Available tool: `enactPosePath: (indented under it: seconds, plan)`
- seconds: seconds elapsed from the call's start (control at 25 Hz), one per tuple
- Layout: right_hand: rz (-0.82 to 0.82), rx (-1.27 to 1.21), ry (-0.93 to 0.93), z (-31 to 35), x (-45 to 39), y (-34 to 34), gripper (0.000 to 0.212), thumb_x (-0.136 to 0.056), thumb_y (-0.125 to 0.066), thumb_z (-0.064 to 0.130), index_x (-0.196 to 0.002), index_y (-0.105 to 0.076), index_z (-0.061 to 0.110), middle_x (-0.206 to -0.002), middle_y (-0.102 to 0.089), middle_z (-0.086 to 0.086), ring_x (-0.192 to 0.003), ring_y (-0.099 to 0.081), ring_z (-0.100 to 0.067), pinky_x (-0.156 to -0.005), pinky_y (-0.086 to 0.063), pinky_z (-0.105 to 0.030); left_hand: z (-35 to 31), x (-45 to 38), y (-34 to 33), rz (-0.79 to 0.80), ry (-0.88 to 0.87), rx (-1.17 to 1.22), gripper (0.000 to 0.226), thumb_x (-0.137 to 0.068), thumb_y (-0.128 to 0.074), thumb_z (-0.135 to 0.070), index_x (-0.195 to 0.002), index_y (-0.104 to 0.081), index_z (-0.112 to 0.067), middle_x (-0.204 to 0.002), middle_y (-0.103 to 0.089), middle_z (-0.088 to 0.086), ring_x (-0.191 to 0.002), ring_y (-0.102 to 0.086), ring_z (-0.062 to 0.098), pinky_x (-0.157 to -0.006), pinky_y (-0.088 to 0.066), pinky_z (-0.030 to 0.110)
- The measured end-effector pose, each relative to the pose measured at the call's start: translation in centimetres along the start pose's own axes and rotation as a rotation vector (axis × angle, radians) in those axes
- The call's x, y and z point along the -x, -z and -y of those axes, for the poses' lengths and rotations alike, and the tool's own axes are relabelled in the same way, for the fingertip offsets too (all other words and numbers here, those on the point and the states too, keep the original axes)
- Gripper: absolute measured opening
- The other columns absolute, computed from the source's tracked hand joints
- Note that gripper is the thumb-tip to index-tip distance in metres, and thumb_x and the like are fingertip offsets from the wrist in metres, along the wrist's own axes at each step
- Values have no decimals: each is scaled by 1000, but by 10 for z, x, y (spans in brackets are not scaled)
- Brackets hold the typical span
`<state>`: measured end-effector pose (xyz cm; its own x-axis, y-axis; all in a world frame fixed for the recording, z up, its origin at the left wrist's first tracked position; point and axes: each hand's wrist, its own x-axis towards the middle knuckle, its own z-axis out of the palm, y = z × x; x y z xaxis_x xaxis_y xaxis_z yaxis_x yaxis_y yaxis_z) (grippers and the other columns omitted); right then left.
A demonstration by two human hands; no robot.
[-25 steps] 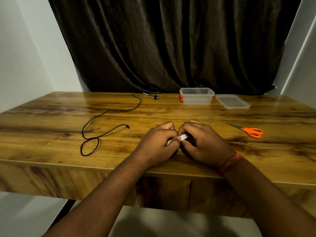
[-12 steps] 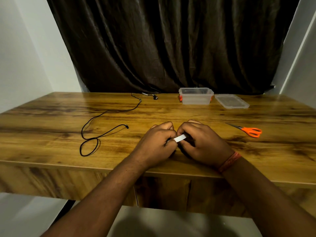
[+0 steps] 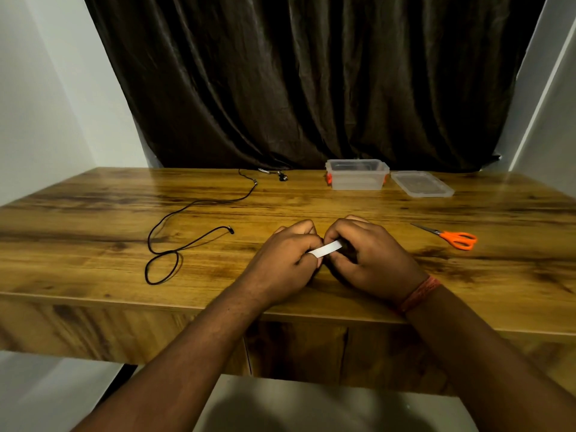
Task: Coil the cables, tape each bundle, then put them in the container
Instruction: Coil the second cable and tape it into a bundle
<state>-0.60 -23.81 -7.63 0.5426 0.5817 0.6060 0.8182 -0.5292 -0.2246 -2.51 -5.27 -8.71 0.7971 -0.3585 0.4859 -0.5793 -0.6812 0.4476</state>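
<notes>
1. The wooden table point(image 3: 93, 251) runs the full width of the view; its front edge crosses just below both wrists, and its far edge meets a dark curtain point(image 3: 311, 88).
2. On the left, one loose black cable point(image 3: 187, 210) lies uncoiled from the far edge down to a small loop near the front; bare wood lies between it and the hands.
3. At centre, the left hand point(image 3: 280, 263) and right hand point(image 3: 371, 260) rest together on the table near the front edge. The left fingers pinch one end of a white tape strip point(image 3: 325, 248); the right fingers are curled round a dark bundle point(image 3: 347, 252), mostly hidden, where the strip's other end sits.
4. A red wristband point(image 3: 419, 293) is on the right wrist.
5. At the back, right of centre, stands one clear container point(image 3: 357, 179), open, with its lid point(image 3: 422, 183) flat just beside it.
6. One pair of orange-handled scissors point(image 3: 452, 238) lies right of the hands, apart from them, with bare wood around it.
7. No writing can be read anywhere.
</notes>
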Motion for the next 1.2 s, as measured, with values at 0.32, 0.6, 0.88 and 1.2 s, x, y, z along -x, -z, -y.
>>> enactPosePath:
  seconds: [0.32,0.6,0.88,1.2]
  plan:
    - [6,-4,-2,-1,0,-2,12,-82,-67,10,-90,-59,16,-82,-55,6,-77,-45,-6,-68,-34,-12,-2,0,1,-23,-17,21,31,-83,-36,-35,-67,-55,-16,-79,-47,-5,-74,-49,19,-66,-32,32]
    - [-26,-60,-35,-2,-1,-1,13,-83,-67,12,-92,-61,17,-82,-55,9,-76,-46,-1,-66,-33,-10,0,-2,-1,-16,-33,-99,17,-88,-46,-22,-73,-53,-19,-82,-47,-4,-75,-47,18,-67,-27,28]
    - [-10,-25,-5,-3,0,-3,12,-82,-66,12,-91,-59,16,-82,-53,8,-76,-42,-4,-67,-34,-11,1,0,-1,-9,22,10,23,-90,-45,-31,-71,-54,-22,-83,-47,-5,-77,-50,17,-68,-32,30]
    - [-16,-30,-6,-2,0,-2,13,-82,-67,14,-92,-59,18,-81,-53,10,-75,-44,-2,-66,-33,-11,-1,-2,0,-6,-37,-84,17,-86,-44,-21,-70,-44,-27,-82,-46,-4,-76,-46,18,-69,-26,28]
